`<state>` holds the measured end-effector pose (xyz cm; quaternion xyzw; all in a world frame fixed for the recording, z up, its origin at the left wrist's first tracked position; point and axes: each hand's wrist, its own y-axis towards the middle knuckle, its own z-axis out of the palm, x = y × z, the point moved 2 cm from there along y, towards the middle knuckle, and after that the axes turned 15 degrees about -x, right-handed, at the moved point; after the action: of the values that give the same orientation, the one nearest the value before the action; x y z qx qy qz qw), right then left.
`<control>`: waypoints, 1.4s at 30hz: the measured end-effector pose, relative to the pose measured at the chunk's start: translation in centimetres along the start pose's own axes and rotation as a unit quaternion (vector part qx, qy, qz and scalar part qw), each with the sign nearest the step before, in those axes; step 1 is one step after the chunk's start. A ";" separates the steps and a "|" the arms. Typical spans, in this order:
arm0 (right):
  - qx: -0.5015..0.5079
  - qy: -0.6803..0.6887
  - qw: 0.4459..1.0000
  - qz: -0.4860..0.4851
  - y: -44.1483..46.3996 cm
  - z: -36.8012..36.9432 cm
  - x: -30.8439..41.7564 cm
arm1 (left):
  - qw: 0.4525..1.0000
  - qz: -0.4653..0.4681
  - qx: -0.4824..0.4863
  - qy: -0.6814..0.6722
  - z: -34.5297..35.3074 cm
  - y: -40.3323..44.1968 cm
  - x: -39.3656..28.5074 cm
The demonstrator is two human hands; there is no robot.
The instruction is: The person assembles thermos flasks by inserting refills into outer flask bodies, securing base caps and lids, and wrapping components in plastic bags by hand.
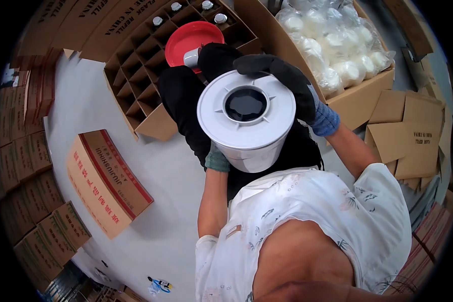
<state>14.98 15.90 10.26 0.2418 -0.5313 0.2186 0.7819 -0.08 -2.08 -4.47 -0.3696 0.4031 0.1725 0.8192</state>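
Observation:
A white plastic flask casing [251, 156] is tilted over my lap, its round ribbed end towards me. A dark, shiny surface fills the hole in its middle. My right hand [282, 78], in a dark-coated glove with a blue cuff, curls over the casing's far right rim. Against the casing's lower left side is my left hand [217, 160] in a greenish glove; its fingers are hidden behind the casing. Beyond my knees, a red plastic basin [196, 34] rests on a divided carton [141, 90], and a small white cup-like piece [191, 58] is at its near edge.
Several silver-topped bottles [220, 18] stand in the carton's far cells. At the right, an open box [360, 95] holds bagged white round parts [332, 45]. Flattened cardboard [407, 136] lies nearby. A printed carton [108, 181] sits on the left floor, near stacked boxes [30, 186].

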 end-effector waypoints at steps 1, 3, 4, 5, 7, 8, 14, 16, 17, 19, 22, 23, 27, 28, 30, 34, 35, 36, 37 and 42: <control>0.003 0.013 1.000 0.012 0.1 0.0 -0.3 | 1.000 0.000 0.001 0.006 -0.2 0.0 0.3; 0.024 -0.005 1.000 0.011 0.3 -0.2 -1.1 | 1.000 -0.001 0.003 0.021 -0.5 -0.2 0.7; 0.041 -0.035 0.999 -0.005 0.5 -0.6 -1.6 | 1.000 0.001 0.004 0.028 -0.7 -0.3 0.7; 0.064 -0.040 0.997 0.001 1.5 -0.5 -0.8 | 0.999 0.005 0.004 0.042 -0.8 -0.4 0.6; 0.091 -0.108 0.989 -0.043 3.7 -0.7 -1.0 | 0.996 0.029 0.001 0.082 -1.3 -0.8 0.2; 0.073 -0.141 0.986 -0.047 5.6 -1.3 -2.7 | 0.992 0.050 0.000 0.117 -1.7 -1.0 0.1; 0.118 -0.594 0.792 -0.078 20.2 -1.4 -18.5 | 0.875 0.214 -0.027 0.432 -1.5 -3.4 -2.1; 0.204 -0.699 0.679 -0.094 23.3 -0.9 -23.4 | 0.834 0.247 -0.039 0.492 -2.9 -4.2 -2.0; 0.246 -0.743 0.614 -0.102 24.1 -0.4 -25.3 | 0.826 0.266 -0.029 0.495 -2.9 -4.8 -2.9; 0.267 -0.750 0.590 -0.130 24.3 -0.3 -27.2 | 0.923 0.152 -0.134 0.326 -2.9 -6.7 -3.1; 0.260 -0.765 0.571 -0.143 24.0 0.5 -27.9 | 0.913 -0.124 -0.225 0.318 -2.9 -10.5 -7.4; 0.258 -0.757 0.583 -0.147 24.5 0.6 -28.9 | 0.898 -0.149 -0.237 0.339 -2.7 -11.3 -9.9; 0.275 -0.729 0.597 -0.191 25.9 -0.2 -32.7 | 0.851 0.224 -0.246 0.406 -1.0 -9.5 -15.4; 0.280 -0.736 0.583 -0.201 26.3 -0.3 -33.4 | 0.885 0.248 -0.221 0.326 0.5 -8.2 -16.2; 0.232 -0.741 0.585 -0.233 26.1 -0.2 -32.1 | 0.906 0.310 -0.156 0.243 2.8 -5.2 -15.9; -0.009 -0.462 0.887 -0.005 25.7 -1.3 -24.7 | 0.915 0.284 0.002 0.286 4.3 -0.7 -16.4; -0.007 -0.315 0.935 0.161 24.5 -2.1 -22.3 | 0.915 0.253 0.016 0.313 4.2 -1.0 -16.1; -0.008 -0.152 0.935 0.321 22.7 -2.7 -19.1 | 0.913 0.222 0.030 0.341 4.1 -1.3 -15.7; 0.036 -0.161 0.929 0.332 20.4 -2.0 -14.6 | 0.910 0.225 0.040 0.347 4.4 -1.8 -15.2; 0.178 -0.205 0.941 0.204 8.8 -0.2 -4.1 | 0.814 0.374 0.057 0.440 7.4 -3.8 -12.3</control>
<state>8.46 22.55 7.61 0.3032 -0.6701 0.4103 0.5391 -1.45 1.08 9.96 -0.1797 0.8367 0.2617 0.4463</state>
